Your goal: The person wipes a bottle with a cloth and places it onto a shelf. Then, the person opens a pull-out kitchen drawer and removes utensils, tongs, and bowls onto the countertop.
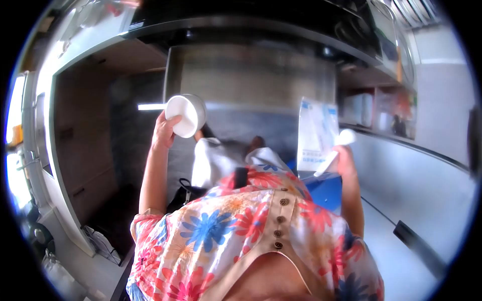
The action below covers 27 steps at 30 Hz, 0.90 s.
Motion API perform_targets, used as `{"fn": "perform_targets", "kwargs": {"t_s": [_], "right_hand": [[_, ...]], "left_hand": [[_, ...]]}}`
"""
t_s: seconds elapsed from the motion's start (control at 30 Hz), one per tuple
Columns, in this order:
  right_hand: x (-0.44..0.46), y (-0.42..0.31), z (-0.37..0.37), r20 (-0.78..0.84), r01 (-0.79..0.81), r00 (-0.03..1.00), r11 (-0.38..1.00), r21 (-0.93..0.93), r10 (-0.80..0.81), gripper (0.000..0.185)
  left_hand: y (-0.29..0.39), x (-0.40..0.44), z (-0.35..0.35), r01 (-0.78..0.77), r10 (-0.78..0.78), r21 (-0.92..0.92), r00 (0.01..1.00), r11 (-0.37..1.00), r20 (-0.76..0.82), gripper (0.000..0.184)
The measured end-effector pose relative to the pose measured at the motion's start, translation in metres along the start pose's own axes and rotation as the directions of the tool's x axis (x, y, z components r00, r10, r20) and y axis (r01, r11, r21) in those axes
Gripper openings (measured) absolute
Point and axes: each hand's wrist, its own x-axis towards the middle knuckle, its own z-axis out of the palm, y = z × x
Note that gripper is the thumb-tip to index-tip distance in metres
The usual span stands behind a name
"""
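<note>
My left hand (164, 131) grips a round white bowl (189, 114) by its rim, the thumb on the inside. The bowl is tilted, and a white strip like a handle (150, 107) sticks out beyond it to the left. On the other side, my right hand (343, 159) is closed around a white spoon (327, 163), whose rounded end shows above the fingers. A white packet with blue print (315, 135) hangs beside the right hand; whether the fingers also hold it I cannot tell.
Ahead is a dark counter edge (241, 26) with a pale drawer or cabinet front (251, 75) below it. Shelves with blurred items (374, 110) stand at the right. Something blue (326, 193) lies below the packet. A window (16, 110) is at the far left.
</note>
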Motion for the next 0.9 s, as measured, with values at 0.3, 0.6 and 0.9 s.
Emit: {"fn": "perform_targets", "kwargs": {"t_s": [0.3,0.6,0.9], "right_hand": [[-0.033,-0.047,0.182,-0.034,0.185,0.982,0.981,-0.051,-0.186,0.026],[-0.047,-0.1,0.411,0.136,0.291,0.947,0.957,0.008,-0.29,0.041],[-0.058,-0.164,0.588,0.361,0.433,0.845,0.901,-0.03,-0.394,0.036]], "left_hand": [[0.063,0.024,-0.149,-0.036,0.037,0.027,0.997,0.999,-0.064,0.041],[0.167,0.071,-0.31,-0.028,0.062,0.162,0.977,0.986,-0.204,0.046],[0.243,0.09,-0.341,-0.257,0.24,-0.055,0.946,0.965,-0.215,0.054]]}}
